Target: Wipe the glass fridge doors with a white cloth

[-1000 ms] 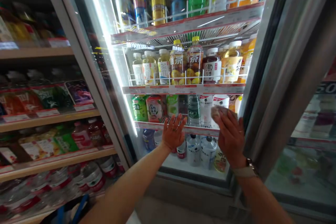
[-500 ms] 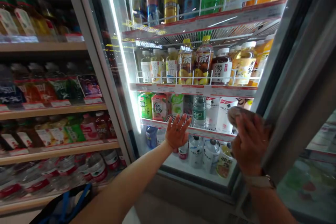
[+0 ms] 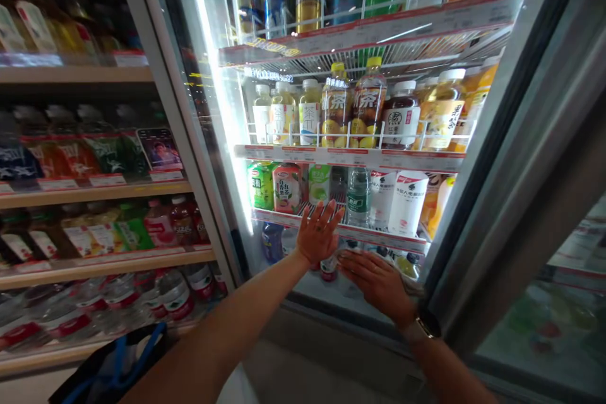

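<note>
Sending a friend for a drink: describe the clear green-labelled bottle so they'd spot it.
In the lit glass-door cooler, find the shelf level with the raised left hand. The clear plastic bottle there stands between a pale green bottle and white bottles.

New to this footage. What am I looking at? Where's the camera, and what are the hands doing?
No machine here: these are one person's two bare hands, filmed by a single head-worn camera looking forward and down. The open left hand is raised with fingers up before a bright silver-framed glass-door drinks cooler. The open right hand, below it and wearing a dark-faced wristwatch, holds nothing visible either. I can't tell whether they touch the glass. Inside stand amber plastic tea bottles and other drinks. To the left are pale wooden store shelves, and a dark bag with blue straps sits at bottom left.
</note>
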Demonstrator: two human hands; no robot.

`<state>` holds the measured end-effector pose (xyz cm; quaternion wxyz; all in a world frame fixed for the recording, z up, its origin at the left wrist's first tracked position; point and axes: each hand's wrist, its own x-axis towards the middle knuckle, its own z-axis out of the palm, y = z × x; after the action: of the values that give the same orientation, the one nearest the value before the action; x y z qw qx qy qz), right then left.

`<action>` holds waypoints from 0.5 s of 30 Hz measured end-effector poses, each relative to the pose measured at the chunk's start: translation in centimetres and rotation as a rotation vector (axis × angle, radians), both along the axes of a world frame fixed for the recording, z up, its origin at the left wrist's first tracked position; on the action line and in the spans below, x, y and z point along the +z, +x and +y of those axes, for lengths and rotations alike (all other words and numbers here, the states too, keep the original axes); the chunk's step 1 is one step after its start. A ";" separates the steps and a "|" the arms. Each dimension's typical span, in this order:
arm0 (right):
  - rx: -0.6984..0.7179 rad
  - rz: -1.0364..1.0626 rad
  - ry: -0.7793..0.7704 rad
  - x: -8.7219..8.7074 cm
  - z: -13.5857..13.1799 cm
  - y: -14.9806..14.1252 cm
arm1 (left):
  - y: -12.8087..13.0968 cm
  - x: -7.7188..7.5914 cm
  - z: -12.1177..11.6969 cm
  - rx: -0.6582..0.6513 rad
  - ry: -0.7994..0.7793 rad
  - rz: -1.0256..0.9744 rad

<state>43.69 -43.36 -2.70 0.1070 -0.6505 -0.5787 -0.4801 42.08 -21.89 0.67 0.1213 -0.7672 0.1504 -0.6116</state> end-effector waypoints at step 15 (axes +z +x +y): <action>-0.336 -0.026 0.708 6.4 -2.2 1.6 | 0.2 -0.6 0.2 0.054 0.007 0.035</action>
<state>45.32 -45.58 3.66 0.2375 -0.6529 -0.2643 -0.6689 42.32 -21.72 0.05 0.1378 -0.7812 0.1339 -0.5940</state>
